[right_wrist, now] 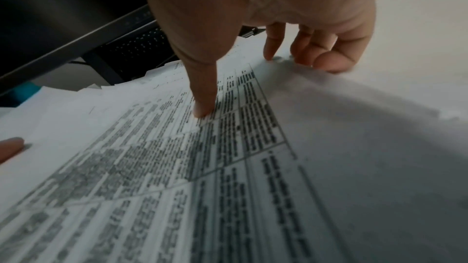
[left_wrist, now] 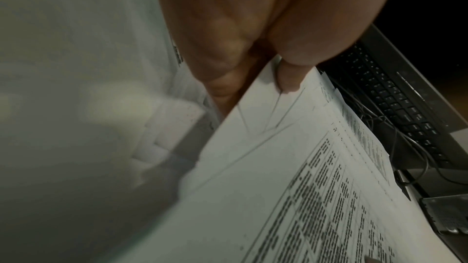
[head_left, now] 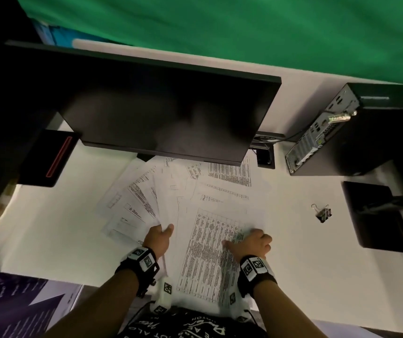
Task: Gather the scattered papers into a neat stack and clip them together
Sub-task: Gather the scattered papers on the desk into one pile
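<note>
Papers [head_left: 195, 203] fanned across the white counter [head_left: 305, 264] below the monitor [head_left: 159, 113]. Left hand [head_left: 159, 236] pinching sheet edges; right hand [head_left: 250, 243] pressing thumb and curled fingertips on top sheet. Binder clip [head_left: 323, 213] well apart, rightward.

The monitor [head_left: 166, 111] hides the far papers [head_left: 229, 172]; print blurred.

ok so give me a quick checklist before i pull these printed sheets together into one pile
1. Left hand grips the fanned white printed papers: ok.
2. Right hand presses the top table-printed sheet: ok.
3. Sheet edges squared up: not ok, fanned out.
4. Far sheets free of the black monitor: not ok, some are tucked beneath it.
5. Black binder clip on the white desk, right of the papers: ok.
6. Sheets hidden under others: cannot tell.
</note>
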